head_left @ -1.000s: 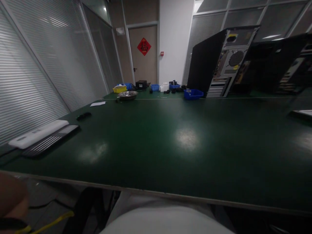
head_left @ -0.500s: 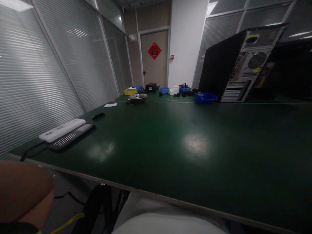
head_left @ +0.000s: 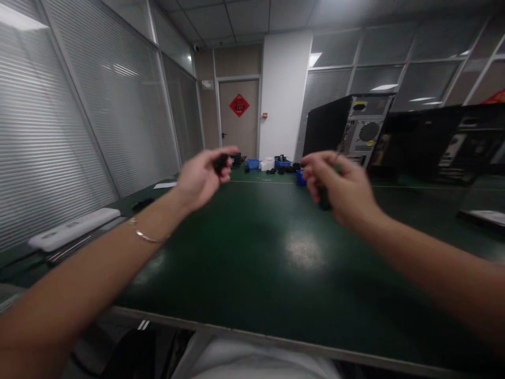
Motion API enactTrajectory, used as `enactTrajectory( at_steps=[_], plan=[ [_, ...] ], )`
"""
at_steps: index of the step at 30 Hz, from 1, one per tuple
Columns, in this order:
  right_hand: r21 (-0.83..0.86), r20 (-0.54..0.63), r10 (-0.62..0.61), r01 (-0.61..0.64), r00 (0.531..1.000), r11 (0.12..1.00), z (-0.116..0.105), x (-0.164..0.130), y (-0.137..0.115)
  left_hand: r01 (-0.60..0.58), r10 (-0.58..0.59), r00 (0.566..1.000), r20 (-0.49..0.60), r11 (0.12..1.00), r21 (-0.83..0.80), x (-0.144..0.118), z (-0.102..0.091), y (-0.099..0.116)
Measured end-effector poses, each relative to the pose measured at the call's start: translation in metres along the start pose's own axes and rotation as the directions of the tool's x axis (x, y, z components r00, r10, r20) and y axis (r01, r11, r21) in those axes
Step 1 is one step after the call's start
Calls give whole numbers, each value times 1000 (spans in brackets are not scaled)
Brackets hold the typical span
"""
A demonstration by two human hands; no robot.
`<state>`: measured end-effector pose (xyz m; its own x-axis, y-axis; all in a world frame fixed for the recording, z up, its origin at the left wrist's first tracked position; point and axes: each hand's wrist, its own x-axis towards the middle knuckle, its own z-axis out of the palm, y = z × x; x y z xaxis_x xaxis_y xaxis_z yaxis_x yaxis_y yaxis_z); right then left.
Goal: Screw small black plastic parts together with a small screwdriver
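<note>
Nearest the camera, both forearms are reaching out over the green counter [head_left: 252, 273], raised above its surface and touching nothing on it. The left hand [head_left: 199, 176], a thin bracelet [head_left: 147, 237] on its wrist, is pinching a small black part [head_left: 221, 163] between thumb and fingertips, its grip closed tight around it. The right hand [head_left: 335, 187] is curling around a dark tool handle [head_left: 324, 199], a thin shaft rising above the fist; that grip is wrapped closed too. The two hands are standing near each other but apart, so the work seems to be only starting: part and tool are picked up, not yet joined. Farther back, blue bins [head_left: 252, 163] and an open computer tower [head_left: 347, 129] are standing on the counter.
</note>
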<state>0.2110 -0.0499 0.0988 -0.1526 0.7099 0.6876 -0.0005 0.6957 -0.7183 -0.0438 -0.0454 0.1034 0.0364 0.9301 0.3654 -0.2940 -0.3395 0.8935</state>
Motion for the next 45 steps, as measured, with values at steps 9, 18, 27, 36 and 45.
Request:
enactTrajectory(
  at_steps=[9,18,27,36,45],
  plan=[
    [-200,282,337,-289,898,936,22,-15,127,391,-410,878,246,912,123,19,-6,-116],
    [-321,444,113,40,889,946,22,-25,106,279,-329,917,225,933,227,9,-9,-122],
    [-358,500,65,138,864,923,22,-24,102,257,-279,951,133,953,164,8,-5,-119],
    [-337,509,98,93,855,937,22,-21,97,247,-287,940,184,945,214,8,-6,-117],
    [-381,468,81,118,880,917,23,-20,102,210,-239,963,123,955,210,12,-7,-119]
  ],
)
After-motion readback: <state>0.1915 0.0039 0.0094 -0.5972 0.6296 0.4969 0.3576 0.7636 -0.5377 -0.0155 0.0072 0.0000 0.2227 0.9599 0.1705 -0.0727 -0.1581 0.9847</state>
